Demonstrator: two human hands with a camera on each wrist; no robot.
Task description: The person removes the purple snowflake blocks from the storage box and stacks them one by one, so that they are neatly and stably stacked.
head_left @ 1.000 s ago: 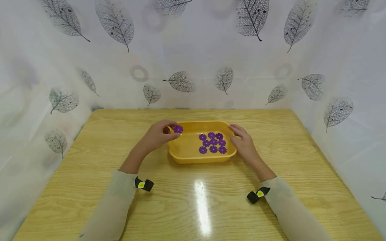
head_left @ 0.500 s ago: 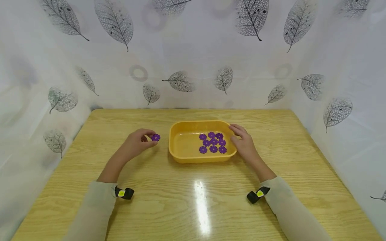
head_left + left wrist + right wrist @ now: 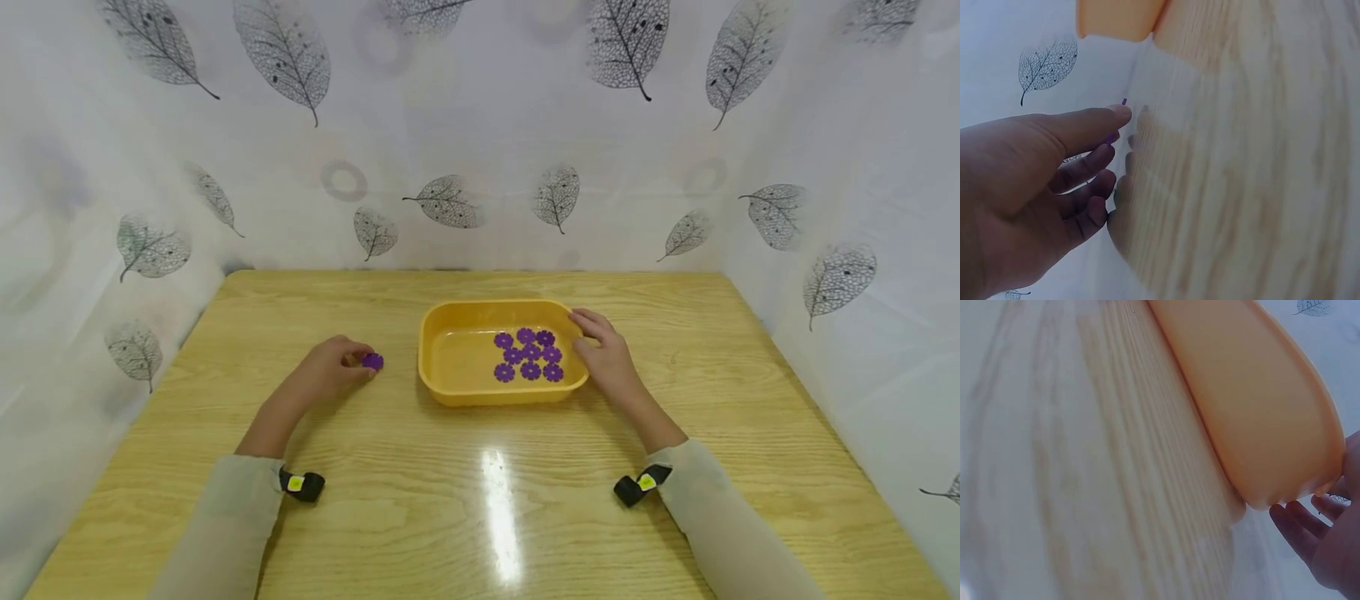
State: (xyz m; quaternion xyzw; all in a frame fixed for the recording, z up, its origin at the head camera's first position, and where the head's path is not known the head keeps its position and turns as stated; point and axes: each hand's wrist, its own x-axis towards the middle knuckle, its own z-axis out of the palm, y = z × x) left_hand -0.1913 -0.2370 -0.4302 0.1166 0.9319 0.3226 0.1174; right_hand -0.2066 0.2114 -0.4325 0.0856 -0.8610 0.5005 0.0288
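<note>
My left hand [image 3: 327, 371] pinches a purple flower-shaped disc [image 3: 372, 362] between thumb and fingers, low over the table left of the yellow plastic tray [image 3: 457, 392]. In the left wrist view only thin slivers of the purple disc [image 3: 1110, 139] show behind the thumb; the other fingers curl loosely, close to the tabletop. At the tray's right end my right hand [image 3: 609, 357] grips the rim. From the right wrist view, its fingers [image 3: 1300, 531] lie along the outer wall. Several more purple flower discs [image 3: 531, 352] lie grouped in the tray's right half.
The wooden table [image 3: 420, 500] extends around the tray on every side. A white curtain [image 3: 495, 125] printed with grey leaves hangs behind and along both sides. Each wrist wears a black strap, such as the left strap [image 3: 303, 485].
My left hand has carried the purple disc from above the tray's left rim out to the left, then lowered it toward the table. My right hand stays at the tray's end.
</note>
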